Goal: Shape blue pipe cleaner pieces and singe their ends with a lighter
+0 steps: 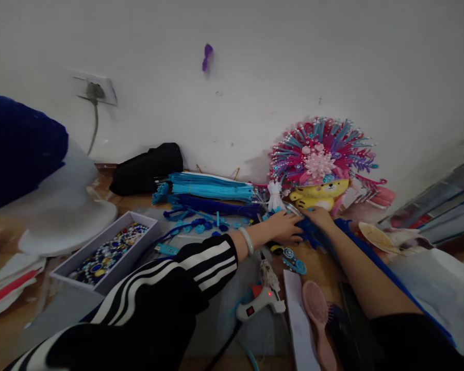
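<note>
My left hand [285, 228], with a pale bangle [247, 241] at the wrist, reaches over the desk with its fingers apart. Under and beside its fingertips lie a shiny silvery item [294, 209] and a bundle of white stems [274, 197]. Close by on the right, my right hand [319, 218] reaches down into dark blue fuzzy pieces [312, 234]; its fingers are blurred and partly hidden. Behind both hands stands a yellow plush toy [325, 194] under a large pink, purple and teal beaded headdress [319, 149]. A blue curled ornament [295, 263] lies nearer me.
A glue gun [260, 304] with a lit red light lies in front, beside a pink hairbrush [317, 309] and a white strip [299, 319]. Light blue pipe cleaners [212, 186] are bundled near the wall. At left are a box of beads [104, 252] and a white stand [67, 226].
</note>
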`<state>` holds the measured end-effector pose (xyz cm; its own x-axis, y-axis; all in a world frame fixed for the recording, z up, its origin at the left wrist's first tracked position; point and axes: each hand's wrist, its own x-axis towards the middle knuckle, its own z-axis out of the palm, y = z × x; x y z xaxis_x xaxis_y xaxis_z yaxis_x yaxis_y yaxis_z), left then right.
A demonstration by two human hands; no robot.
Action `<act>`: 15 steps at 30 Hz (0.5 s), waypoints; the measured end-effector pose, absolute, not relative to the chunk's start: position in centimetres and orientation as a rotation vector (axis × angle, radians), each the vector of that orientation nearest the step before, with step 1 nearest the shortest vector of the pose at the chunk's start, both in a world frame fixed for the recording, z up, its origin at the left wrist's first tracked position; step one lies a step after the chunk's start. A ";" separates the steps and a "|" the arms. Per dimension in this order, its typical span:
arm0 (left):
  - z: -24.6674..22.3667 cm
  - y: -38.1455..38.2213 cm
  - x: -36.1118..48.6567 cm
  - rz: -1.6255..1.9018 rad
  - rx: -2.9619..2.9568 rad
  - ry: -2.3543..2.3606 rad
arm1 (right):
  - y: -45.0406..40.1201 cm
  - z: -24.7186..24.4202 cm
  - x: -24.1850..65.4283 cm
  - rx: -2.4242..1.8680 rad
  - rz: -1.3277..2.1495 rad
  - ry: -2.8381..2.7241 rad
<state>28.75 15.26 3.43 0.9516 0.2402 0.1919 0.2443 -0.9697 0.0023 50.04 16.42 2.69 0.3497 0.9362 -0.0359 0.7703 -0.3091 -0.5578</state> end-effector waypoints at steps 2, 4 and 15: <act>3.0 15.8 28.3 -0.291 -3.070 -0.431 | 16.3 2.4 50.5 -2.210 0.488 -1.428; 2.7 16.2 27.6 -0.297 -3.069 -0.453 | 16.0 2.0 50.7 -2.206 0.502 -1.378; 2.0 16.8 26.0 -0.266 -3.073 -0.495 | 14.6 1.6 50.2 -2.142 0.237 -1.126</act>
